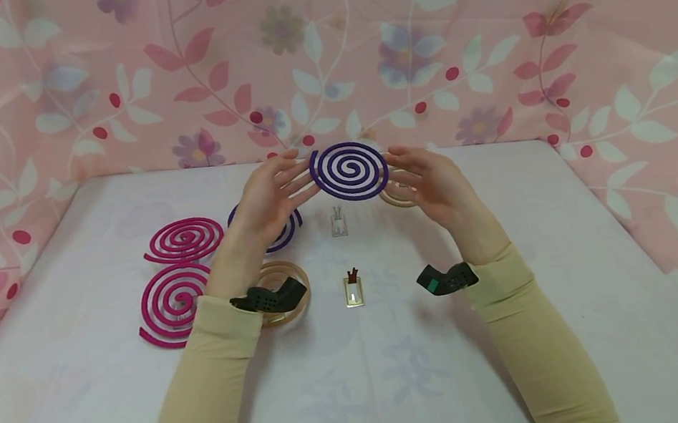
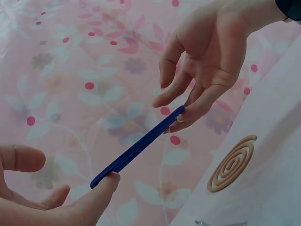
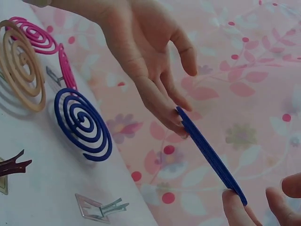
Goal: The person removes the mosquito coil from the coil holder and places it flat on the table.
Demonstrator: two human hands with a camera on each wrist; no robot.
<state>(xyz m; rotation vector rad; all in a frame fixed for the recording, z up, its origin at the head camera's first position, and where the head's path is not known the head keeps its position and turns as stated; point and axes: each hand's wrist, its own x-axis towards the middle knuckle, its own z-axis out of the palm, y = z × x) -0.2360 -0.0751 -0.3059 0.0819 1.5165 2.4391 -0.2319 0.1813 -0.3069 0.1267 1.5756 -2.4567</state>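
A blue-purple mosquito coil (image 1: 350,165) is held up level above the table, between my two hands. My left hand (image 1: 272,199) has its fingers stretched out, with the coil's left edge on the fingertips. At the opposite edge, the fingertips of my right hand (image 1: 435,183) touch it, also with extended fingers. Both thumbs stand away from the coil. Seen edge-on in the left wrist view, the coil (image 2: 138,148) is a thin slanted strip. Below it on the table stands a small silver metal coil stand (image 1: 339,224); nearer me is a gold-coloured one (image 1: 354,298) with a dark red clip.
Two magenta coils (image 1: 186,237) lie at the left. Another blue coil (image 3: 83,120) and a tan coil (image 3: 23,63) are partly hidden by my left arm in the head view. A second tan coil (image 2: 230,165) lies behind my right hand. Floral cloth (image 1: 315,41) hangs behind the table.
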